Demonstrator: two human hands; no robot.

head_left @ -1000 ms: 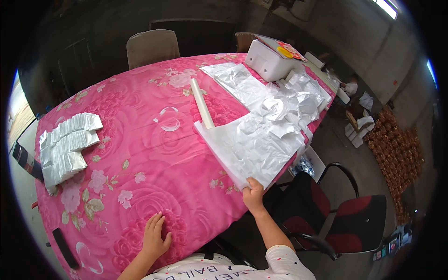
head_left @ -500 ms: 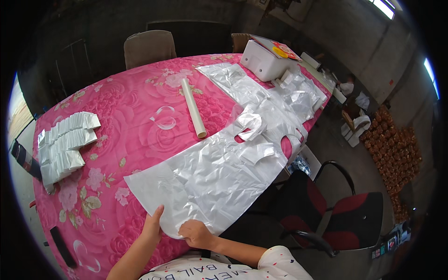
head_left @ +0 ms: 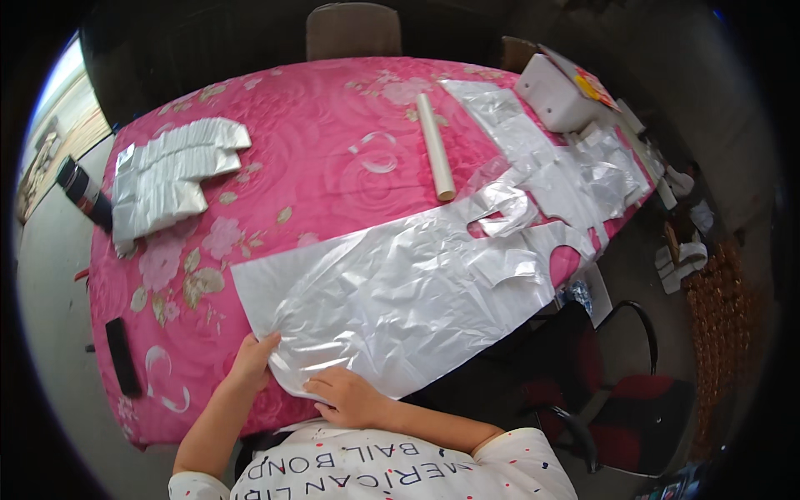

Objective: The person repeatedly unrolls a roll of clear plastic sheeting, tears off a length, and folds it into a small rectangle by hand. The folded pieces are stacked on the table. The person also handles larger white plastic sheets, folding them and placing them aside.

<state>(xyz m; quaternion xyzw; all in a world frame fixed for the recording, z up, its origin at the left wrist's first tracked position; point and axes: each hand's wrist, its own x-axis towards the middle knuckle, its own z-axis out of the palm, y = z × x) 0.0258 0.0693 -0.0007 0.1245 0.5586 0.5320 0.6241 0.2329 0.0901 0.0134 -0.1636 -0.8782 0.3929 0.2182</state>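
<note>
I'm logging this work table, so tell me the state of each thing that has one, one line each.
Large clear plastic bag: spread flat, wrinkled, near edge at the table's edge.
Left hand: open, fingers on the bag's near left edge.
Right hand: flat, pressing the bag's near edge.
Stack of folded plastic bags: folded, piled, untouched.
White cardboard tube: lying flat, bare.
Pile of loose plastic bags: unfolded, crumpled.

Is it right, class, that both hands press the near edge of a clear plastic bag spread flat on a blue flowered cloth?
Not quite: the cloth is pink with flowers, not blue. The head view shows it. The rest stands: the left hand and right hand both press the near edge of the clear plastic bag spread flat.
</note>
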